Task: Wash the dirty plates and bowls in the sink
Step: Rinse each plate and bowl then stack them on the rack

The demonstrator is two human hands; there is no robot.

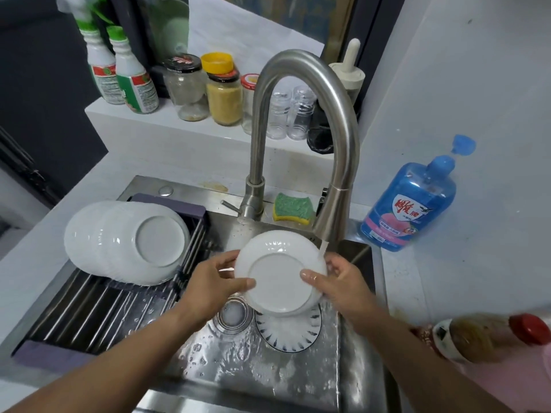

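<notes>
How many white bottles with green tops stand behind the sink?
2: one bottle at the far left, the second bottle close beside it on its right. None looks hidden.

On the blue detergent bottle [410,201], a red-and-white shield label carries large Chinese characters, apparently 雕牌; the small print below is blurred. Labels on the green-capped spray bottles [135,84] and the black jar lid [182,62] are unreadable.

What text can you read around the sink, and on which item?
"雕牌": main label of the blue detergent bottle; its fine print is too small to read.
Too blurred to read: labels on the green-capped bottles.
Illegible: red marking on the black jar lid.
Blurred: label on the red-capped bottle.
</notes>
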